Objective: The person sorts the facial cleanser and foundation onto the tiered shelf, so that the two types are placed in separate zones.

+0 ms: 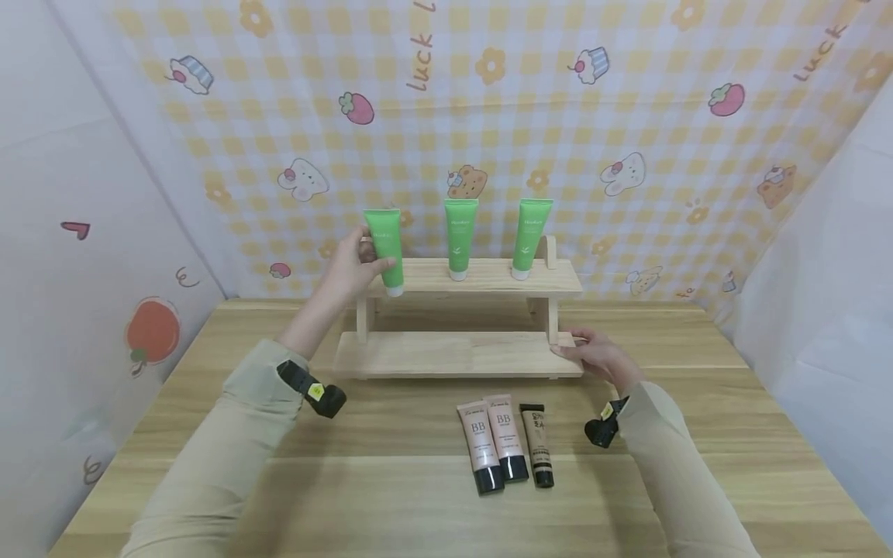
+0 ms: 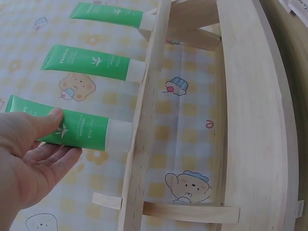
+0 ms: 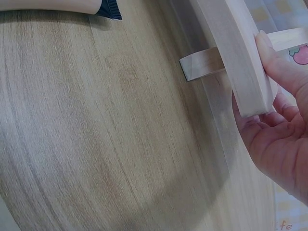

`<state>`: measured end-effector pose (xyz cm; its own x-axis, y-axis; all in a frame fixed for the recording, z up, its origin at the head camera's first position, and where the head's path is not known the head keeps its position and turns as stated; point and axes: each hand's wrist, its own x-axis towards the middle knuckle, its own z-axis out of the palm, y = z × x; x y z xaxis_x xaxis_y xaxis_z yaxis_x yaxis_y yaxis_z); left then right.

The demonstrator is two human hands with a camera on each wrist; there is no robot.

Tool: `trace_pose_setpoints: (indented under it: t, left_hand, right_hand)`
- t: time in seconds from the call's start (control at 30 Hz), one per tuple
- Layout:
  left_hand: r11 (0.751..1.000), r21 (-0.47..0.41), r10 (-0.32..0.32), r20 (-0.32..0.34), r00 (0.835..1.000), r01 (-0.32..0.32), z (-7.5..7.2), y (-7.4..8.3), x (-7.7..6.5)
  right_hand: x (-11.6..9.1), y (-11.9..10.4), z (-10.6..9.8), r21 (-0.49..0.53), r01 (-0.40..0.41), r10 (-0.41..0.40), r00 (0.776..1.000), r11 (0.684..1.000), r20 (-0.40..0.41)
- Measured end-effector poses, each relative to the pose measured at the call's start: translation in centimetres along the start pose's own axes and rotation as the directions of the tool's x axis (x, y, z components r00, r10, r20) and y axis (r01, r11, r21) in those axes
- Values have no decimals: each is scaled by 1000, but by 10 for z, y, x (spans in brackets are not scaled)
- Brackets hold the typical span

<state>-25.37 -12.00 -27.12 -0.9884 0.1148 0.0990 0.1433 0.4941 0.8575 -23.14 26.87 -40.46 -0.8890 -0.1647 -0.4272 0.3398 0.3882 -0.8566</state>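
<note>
My left hand [image 1: 352, 265] pinches a green squeeze tube [image 1: 387, 246] between thumb and fingers, its white cap down at the left end of the upper shelf. In the left wrist view the cap [image 2: 119, 135] is right by the shelf's edge; whether it bears on the board I cannot tell. Two more green tubes, one in the middle [image 1: 460, 239] and one on the right [image 1: 532, 237], stand upright on that shelf. My right hand [image 1: 598, 355] grips the right end of the lower board of the wooden two-tier rack [image 1: 453, 355], thumb above and fingers beneath.
Before the rack, two pink BB cream tubes [image 1: 480, 442] [image 1: 507, 435] with black caps lie side by side on the wooden table [image 1: 363, 496]. A slimmer beige tube [image 1: 537, 443] lies to their right. A checked cloth [image 1: 530, 139] hangs behind.
</note>
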Motion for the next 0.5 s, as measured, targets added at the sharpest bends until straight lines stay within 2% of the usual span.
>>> trace_pose_setpoints:
  t: [0.23,0.5]
  left_hand:
    - [1000,-5,22,-25,999,-22,0,0,10]
    - [1000,9,22,-44,999,-21,-1,-7,24]
  right_hand:
    - [0,0,-1,3,7,-7,1000,1000,-6]
    - [1,1,1,23,4,-4,1000,1000,-21]
